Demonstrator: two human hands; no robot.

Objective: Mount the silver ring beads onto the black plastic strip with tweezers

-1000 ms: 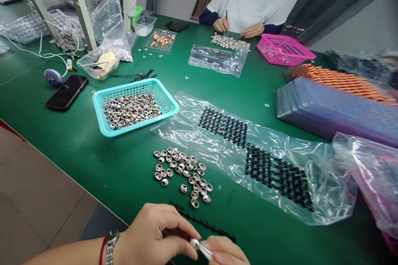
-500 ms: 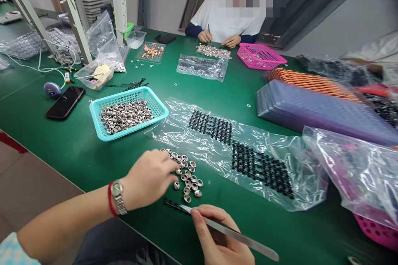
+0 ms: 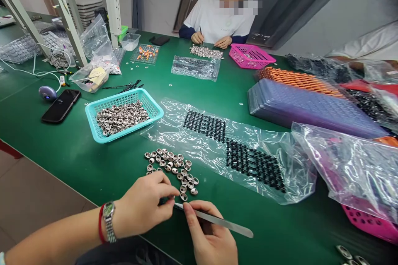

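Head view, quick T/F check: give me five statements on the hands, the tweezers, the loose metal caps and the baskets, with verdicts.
1. The right hand holds metal tweezers. True.
2. The left hand rests inside the teal basket. False: it is on the green table by the loose metal caps, its fingertips at the tweezer tip.
3. The teal basket holds metal caps. True.
4. The pink basket sits right beside the person's own hands. False: it is at the far end, near a co-worker.
5. The black phone lies on top of the clear bag of black parts. False: it lies on the table left of the teal basket.
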